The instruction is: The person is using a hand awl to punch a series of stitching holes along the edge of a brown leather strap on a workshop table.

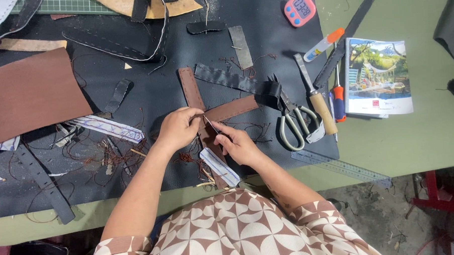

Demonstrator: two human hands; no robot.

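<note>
Crossed brown leather strips with stitch holes (206, 110) at mat centre; left hand (179, 128) pinches crossing; right hand (239, 145) at 4 o'clock grips thin needle (211, 125); judged mid-stitching, most holes unthreaded; steel scissors (296, 121) at 3 o'clock
</note>
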